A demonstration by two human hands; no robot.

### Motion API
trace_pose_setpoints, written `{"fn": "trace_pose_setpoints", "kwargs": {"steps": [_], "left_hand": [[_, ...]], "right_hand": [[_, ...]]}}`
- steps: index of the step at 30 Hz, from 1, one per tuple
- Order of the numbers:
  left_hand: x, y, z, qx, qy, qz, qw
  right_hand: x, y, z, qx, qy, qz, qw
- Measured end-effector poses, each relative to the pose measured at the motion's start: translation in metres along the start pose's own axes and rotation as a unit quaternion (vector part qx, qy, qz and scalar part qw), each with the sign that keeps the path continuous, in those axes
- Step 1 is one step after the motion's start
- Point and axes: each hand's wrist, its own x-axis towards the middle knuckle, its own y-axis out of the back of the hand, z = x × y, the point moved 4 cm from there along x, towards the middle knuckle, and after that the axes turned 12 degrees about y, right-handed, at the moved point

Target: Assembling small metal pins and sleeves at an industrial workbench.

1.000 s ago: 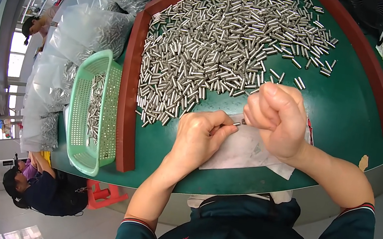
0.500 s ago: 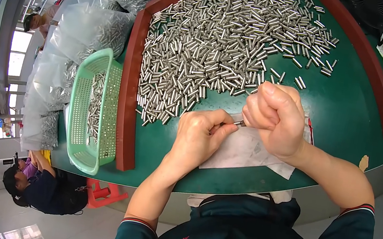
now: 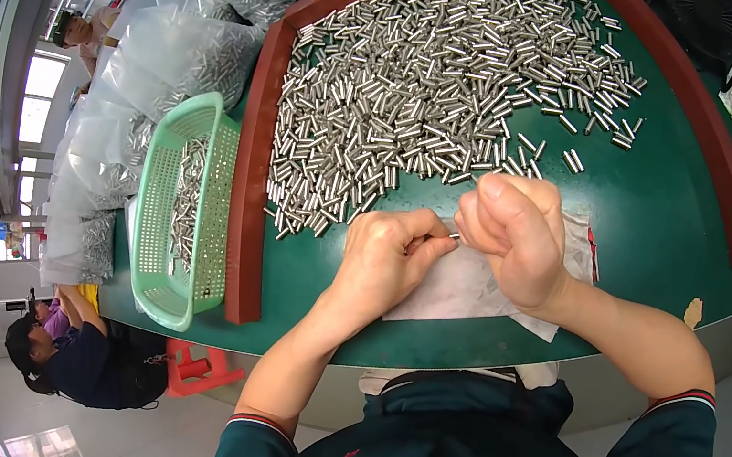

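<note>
Bright windows (image 3: 36, 106) at left; pale glossy floor (image 3: 108, 437)

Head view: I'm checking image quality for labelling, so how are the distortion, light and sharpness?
Head view: strong fisheye, so the red table rim bows and the corners go black; window at left is blown out; even light on the metal pins, which glint; both hands, left hand and right hand, look sharp.

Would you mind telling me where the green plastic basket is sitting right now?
In the head view, the green plastic basket sits at the left end of the green table, just outside the red border strip, with clear bags of metal pins behind it.
</note>
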Motion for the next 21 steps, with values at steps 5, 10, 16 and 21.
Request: {"fn": "trace_pose_setpoints", "kwargs": {"steps": [5, 10, 16, 21], "left_hand": [[-0.003, 0.01, -0.002, -0.028, 0.009, 0.019, 0.999], [0.003, 0.008, -0.027, -0.606, 0.161, -0.228, 0.745], [0.005, 0.006, -0.028, -0.663, 0.159, -0.285, 0.674], [0.006, 0.008, -0.031, -0.674, 0.166, -0.286, 0.66]], "right_hand": [[0.001, 0.003, 0.002, 0.012, -0.025, 0.021, 0.999], [-0.001, 0.003, -0.001, 0.025, -0.038, 0.023, 0.999], [0.0, 0.003, 0.001, 0.069, -0.044, 0.026, 0.996], [0.001, 0.004, 0.0, 0.055, -0.041, 0.02, 0.997]]}}
